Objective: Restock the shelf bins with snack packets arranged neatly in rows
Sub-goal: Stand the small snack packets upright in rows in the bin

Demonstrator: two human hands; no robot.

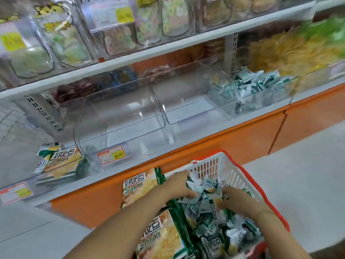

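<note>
A white basket with a red rim (211, 166) sits low in front of the shelf, full of small green-and-white snack packets (207, 219). Both my hands reach into the pile. My left hand (179, 184) curls its fingers round packets at the far side of the heap. My right hand (233, 200) grips packets from the right. Two clear shelf bins, one on the left (119, 116) and one in the middle (188, 101), hold nothing. A third bin (261, 94) to their right holds several of the same small packets.
Large yellow-and-green snack bags (158, 228) lean against the basket's left side, and more bags (57, 159) lie on the shelf left of the bins. An orange shelf base (252, 135) runs below. Upper shelves carry filled clear bins. Grey floor (298, 184) spreads to the right.
</note>
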